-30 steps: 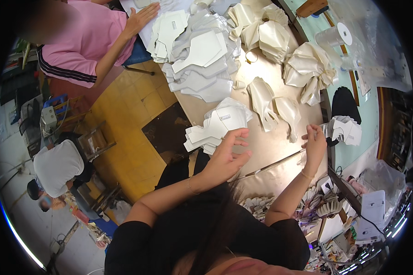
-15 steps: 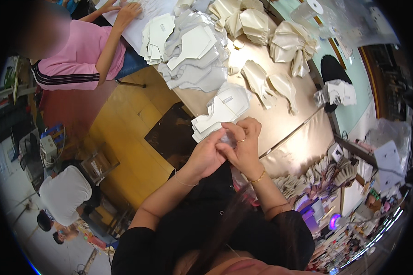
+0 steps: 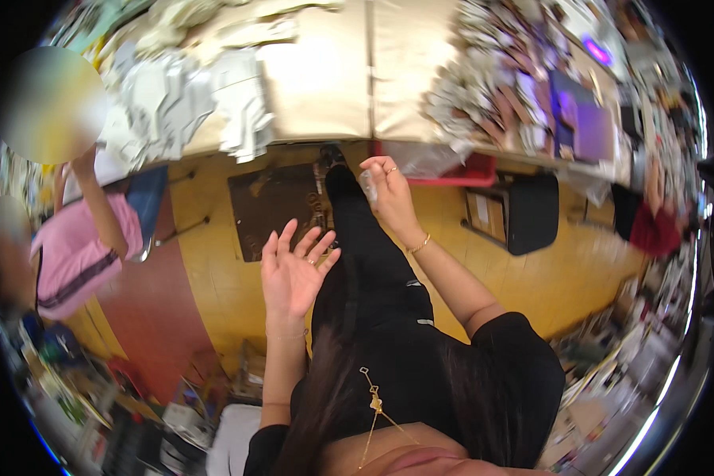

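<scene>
My left hand [image 3: 295, 274] is raised, palm up with the fingers spread, and nothing lies in it. Farther forward and to the right, my right hand [image 3: 393, 198] has its fingers curled round a small crumpled piece of clear plastic [image 3: 369, 186]. Only part of that piece shows beside the fingers. Both hands are apart, in front of the table's near edge and above the floor. The closest things on the table [image 3: 313, 95] are stacked white cut pieces [image 3: 243, 103], ahead of my left hand.
More pale cut pieces [image 3: 163, 99] cover the table's left. Bundled pieces [image 3: 472, 95] and a purple-lit bin [image 3: 579, 119] crowd its right. Below stand a red tray [image 3: 460, 171] and a black stool [image 3: 531, 213]. A person in a pink shirt [image 3: 83, 254] sits at left.
My hands have come apart, the left one opening while the right keeps the plastic. The view has swung rightward, and I now stand back from the table's edge.
</scene>
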Tool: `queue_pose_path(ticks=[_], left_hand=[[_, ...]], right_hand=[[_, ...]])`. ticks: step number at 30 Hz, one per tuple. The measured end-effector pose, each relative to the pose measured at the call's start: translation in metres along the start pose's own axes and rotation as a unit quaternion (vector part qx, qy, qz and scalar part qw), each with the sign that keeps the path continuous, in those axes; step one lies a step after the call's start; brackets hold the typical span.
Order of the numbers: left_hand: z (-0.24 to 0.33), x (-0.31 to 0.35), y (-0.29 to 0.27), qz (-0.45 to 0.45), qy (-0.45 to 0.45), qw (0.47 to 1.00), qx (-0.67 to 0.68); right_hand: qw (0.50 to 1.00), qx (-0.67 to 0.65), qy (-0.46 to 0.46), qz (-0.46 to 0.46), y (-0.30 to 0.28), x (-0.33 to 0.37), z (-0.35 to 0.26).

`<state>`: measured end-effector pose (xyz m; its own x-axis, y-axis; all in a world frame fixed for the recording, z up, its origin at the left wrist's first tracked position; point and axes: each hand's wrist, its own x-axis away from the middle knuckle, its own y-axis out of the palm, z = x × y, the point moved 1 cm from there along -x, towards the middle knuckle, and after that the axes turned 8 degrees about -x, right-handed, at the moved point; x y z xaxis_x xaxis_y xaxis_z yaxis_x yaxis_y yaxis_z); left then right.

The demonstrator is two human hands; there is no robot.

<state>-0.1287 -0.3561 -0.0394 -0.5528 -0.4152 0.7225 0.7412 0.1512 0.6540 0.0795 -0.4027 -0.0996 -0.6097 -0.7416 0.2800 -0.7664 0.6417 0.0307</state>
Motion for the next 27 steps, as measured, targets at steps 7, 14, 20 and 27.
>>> queue_pose_path(ticks=[7,14,20,27], left_hand=[[-0.054,-0.001,-0.003,-0.004,-0.030,0.989,-0.148],[-0.075,-0.029,0.026,0.018,0.005,0.983,-0.184],[-0.098,-0.035,0.038,0.035,0.033,0.988,-0.149],[-0.100,-0.034,0.043,0.044,0.063,0.985,-0.154]], right_hand=[[0.861,-0.370,0.177,0.299,-0.181,-0.018,0.079],[0.729,-0.587,0.169,0.310,-0.187,-0.111,0.207],[0.790,-0.495,0.173,0.317,-0.213,-0.163,0.260],[0.762,0.645,0.028,-0.044,-0.221,-0.143,0.236]])
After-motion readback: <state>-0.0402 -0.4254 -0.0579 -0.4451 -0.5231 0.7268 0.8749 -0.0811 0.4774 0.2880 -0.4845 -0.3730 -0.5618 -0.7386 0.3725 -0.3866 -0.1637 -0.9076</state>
